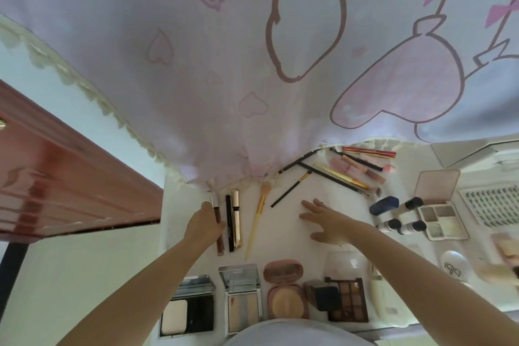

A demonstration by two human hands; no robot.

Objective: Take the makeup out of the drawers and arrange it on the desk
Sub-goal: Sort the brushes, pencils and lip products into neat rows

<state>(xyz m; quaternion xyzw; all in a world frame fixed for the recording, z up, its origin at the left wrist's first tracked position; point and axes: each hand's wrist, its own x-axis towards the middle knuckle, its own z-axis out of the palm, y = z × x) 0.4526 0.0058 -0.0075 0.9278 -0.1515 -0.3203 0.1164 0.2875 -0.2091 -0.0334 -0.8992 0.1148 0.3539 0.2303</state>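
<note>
Pinching the brown lip gloss tube (218,229) at its left side, the left hand (204,224) holds it lengthwise beside the black liner (229,223) on the desk (289,233), while the spread right hand (327,220) hovers farther off.

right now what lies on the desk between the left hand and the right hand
In the head view: a black tube, a gold tube and a yellow-handled brush, between the left hand and right hand.
</note>
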